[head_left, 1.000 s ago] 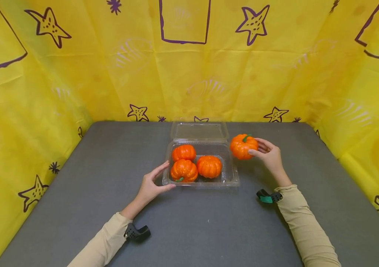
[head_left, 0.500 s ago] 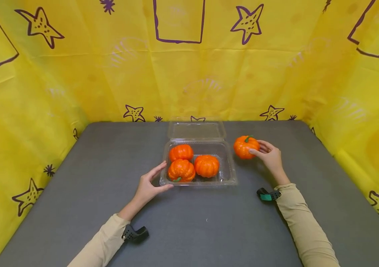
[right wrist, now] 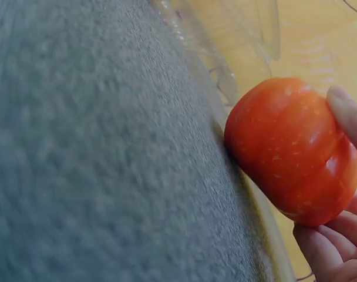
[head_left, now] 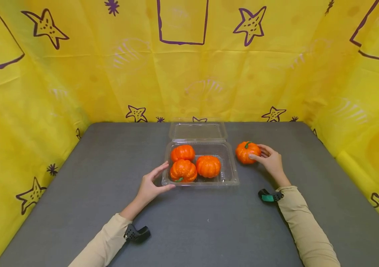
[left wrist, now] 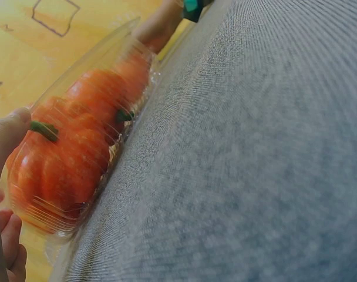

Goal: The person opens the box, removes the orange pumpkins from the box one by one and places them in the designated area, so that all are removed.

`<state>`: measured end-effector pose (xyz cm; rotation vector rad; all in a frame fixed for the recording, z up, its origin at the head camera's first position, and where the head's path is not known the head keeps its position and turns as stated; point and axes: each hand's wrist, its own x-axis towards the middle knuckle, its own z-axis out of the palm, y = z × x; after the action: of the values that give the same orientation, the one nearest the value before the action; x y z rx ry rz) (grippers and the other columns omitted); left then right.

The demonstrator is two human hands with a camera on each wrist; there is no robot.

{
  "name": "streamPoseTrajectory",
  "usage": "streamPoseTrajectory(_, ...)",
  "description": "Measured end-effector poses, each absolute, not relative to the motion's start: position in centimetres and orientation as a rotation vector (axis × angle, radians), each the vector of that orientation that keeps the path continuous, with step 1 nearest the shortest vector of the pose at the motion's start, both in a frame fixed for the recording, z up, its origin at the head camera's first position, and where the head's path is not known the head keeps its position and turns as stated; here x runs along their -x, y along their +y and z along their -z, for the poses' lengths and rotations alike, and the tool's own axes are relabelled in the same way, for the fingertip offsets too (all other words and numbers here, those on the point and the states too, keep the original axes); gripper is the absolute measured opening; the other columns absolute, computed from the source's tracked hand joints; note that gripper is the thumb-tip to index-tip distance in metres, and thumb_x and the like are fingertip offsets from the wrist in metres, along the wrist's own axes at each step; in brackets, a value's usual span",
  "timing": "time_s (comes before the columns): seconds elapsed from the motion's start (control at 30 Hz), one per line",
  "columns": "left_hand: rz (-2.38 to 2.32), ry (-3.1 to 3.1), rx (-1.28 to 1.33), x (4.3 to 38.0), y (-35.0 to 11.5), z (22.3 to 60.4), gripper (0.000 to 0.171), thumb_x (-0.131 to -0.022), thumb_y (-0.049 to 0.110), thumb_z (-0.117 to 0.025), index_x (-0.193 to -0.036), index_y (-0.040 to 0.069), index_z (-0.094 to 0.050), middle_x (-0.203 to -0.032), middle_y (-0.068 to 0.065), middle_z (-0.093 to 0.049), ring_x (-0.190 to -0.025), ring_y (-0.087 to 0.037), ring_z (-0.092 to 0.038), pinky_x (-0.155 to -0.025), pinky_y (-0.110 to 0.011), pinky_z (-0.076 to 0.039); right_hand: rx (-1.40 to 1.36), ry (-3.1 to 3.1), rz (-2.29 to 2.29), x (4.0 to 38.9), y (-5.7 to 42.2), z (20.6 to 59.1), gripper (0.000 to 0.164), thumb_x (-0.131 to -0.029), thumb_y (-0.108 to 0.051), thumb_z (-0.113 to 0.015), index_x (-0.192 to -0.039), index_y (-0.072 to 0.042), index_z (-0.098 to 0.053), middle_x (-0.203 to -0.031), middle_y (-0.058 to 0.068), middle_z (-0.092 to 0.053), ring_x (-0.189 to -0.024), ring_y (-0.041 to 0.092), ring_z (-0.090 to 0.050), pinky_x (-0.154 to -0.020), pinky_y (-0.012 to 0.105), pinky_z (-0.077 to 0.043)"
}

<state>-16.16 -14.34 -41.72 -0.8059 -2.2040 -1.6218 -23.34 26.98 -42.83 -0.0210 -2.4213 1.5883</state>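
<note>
A clear plastic clamshell container (head_left: 231, 181) stands at the middle of the table, its lid (head_left: 197, 131) tipped back. Inside lie three orange toy pumpkins: one at the back left (head_left: 183, 152), one at the front left (head_left: 183, 171) and one to the right (head_left: 208, 166). My left hand (head_left: 148, 188) holds the container's front left corner, thumb at the front rim and fingers along the left side. To the right of the container, my right hand (head_left: 272, 162) grips a fourth-coloured-alike orange pumpkin (right wrist: 293, 150) between thumb and fingers, its underside right at the tabletop.
The grey table (head_left: 206, 230) spreads around the container. Yellow cloth (head_left: 189, 81) with drawn starfish encloses the back and both sides. Black wrist mounts sit on the left forearm (head_left: 137, 233) and the right forearm (head_left: 269, 196).
My right hand has moved the pumpkin slightly right, away from the container, and down to the tabletop. The left hand stays at the container's corner.
</note>
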Motion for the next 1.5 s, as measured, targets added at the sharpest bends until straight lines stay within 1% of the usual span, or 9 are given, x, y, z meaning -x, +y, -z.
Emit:
streamPoseTrajectory(0.3, 1.632, -2.207, 0.808, 16.3, -14.3, 41.7, 0.060, -0.060, -0.009, -0.078, -0.113, -0.016, -0.051, -0.121, -0.029, -0.047, -0.113, -0.038, -0.043, -0.090, -0.041, -0.035, 0.025, -2.448, -1.564, 23.6, 27.2, 43.2, 0.058, -0.075, -0.024, -0.074, -0.119, 0.006, -0.051, -0.114, 0.023, -0.055, -0.104, 0.031, -0.053, -0.082, 0.020, -0.043)
streamPoseTrajectory(0.53, 1.617, -2.200, 0.816, 16.2, -14.3, 41.9, 0.060, -0.059, -0.010, -0.078, -0.112, -0.017, -0.051, -0.120, -0.030, -0.048, -0.112, -0.040, -0.044, -0.089, -0.043, -0.036, 0.031, -2.589, -1.560, 23.5, 27.9, 43.1, 0.066, -0.079, -0.031, -0.068, -0.125, 0.009, -0.043, -0.121, 0.027, -0.048, -0.110, 0.035, -0.048, -0.089, 0.039, -0.039)
streamPoseTrajectory(0.67, 1.620, -2.197, 0.821, 16.2, -14.2, 41.9, 0.060, -0.059, -0.010, -0.077, -0.112, -0.016, -0.051, -0.120, -0.030, -0.048, -0.112, -0.040, -0.044, -0.090, -0.040, -0.036, 0.028, -2.665, -1.557, 23.5, 28.3, 42.8, 0.068, -0.081, -0.033, -0.066, -0.127, 0.010, -0.040, -0.124, 0.030, -0.044, -0.114, 0.037, -0.044, -0.092, 0.043, -0.036)
streamPoseTrajectory(0.77, 1.634, -2.187, 0.830, 16.3, -14.3, 41.9, 0.059, -0.059, -0.011, -0.077, -0.112, -0.017, -0.051, -0.120, -0.030, -0.047, -0.112, -0.039, -0.044, -0.090, -0.040, -0.036, 0.019, -2.698, -1.544, 23.4, 28.4, 42.4, 0.069, -0.082, -0.034, -0.065, -0.127, 0.012, -0.039, -0.125, 0.030, -0.043, -0.114, 0.038, -0.043, -0.093, 0.044, -0.035)
streamPoseTrajectory(0.93, 1.640, -2.171, 0.841, 16.4, -14.3, 42.0, 0.059, -0.058, -0.012, -0.077, -0.111, -0.017, -0.051, -0.119, -0.031, -0.047, -0.111, -0.041, -0.044, -0.087, -0.047, -0.036, -0.002, -2.729, -1.553, 23.3, 28.5, 42.0, 0.071, -0.083, -0.035, -0.063, -0.130, 0.011, -0.037, -0.126, 0.029, -0.043, -0.115, 0.036, -0.043, -0.093, 0.043, -0.035)
streamPoseTrajectory(1.03, 1.637, -2.170, 0.844, 16.4, -14.3, 42.0, 0.059, -0.058, -0.012, -0.077, -0.111, -0.017, -0.051, -0.119, -0.031, -0.047, -0.110, -0.041, -0.044, -0.087, -0.049, -0.036, -0.007, -2.745, -1.575, 23.3, 28.5, 41.8, 0.076, -0.083, -0.035, -0.063, -0.135, 0.008, -0.030, -0.131, 0.028, -0.037, -0.118, 0.036, -0.039, -0.095, 0.043, -0.033)
streamPoseTrajectory(1.13, 1.633, -2.176, 0.843, 16.3, -14.3, 41.9, 0.059, -0.059, -0.012, -0.077, -0.111, -0.017, -0.051, -0.119, -0.031, -0.047, -0.111, -0.041, -0.044, -0.087, -0.048, -0.036, -0.019, -2.742, -1.600, 23.3, 28.5, 41.6, 0.081, -0.082, -0.034, -0.064, -0.138, 0.006, -0.021, -0.137, 0.026, -0.028, -0.122, 0.036, -0.033, -0.097, 0.043, -0.030)
streamPoseTrajectory(1.23, 1.634, -2.185, 0.837, 16.3, -14.4, 41.8, 0.058, -0.059, -0.011, -0.077, -0.111, -0.017, -0.051, -0.119, -0.031, -0.047, -0.111, -0.040, -0.044, -0.088, -0.046, -0.036, -0.042, -2.730, -1.599, 23.3, 28.4, 41.4, 0.084, -0.082, -0.033, -0.064, -0.140, 0.005, -0.016, -0.139, 0.026, -0.024, -0.124, 0.036, -0.031, -0.097, 0.043, -0.029)
streamPoseTrajectory(1.5, 1.612, -2.203, 0.828, 16.1, -14.4, 41.7, 0.059, -0.060, -0.010, -0.077, -0.112, -0.017, -0.051, -0.119, -0.030, -0.048, -0.112, -0.039, -0.045, -0.089, -0.040, -0.037, -0.059, -2.627, -1.507, 23.0, 28.3, 40.8, 0.081, -0.083, -0.034, -0.063, -0.139, 0.006, -0.019, -0.138, 0.026, -0.027, -0.124, 0.036, -0.030, -0.097, 0.044, -0.030)
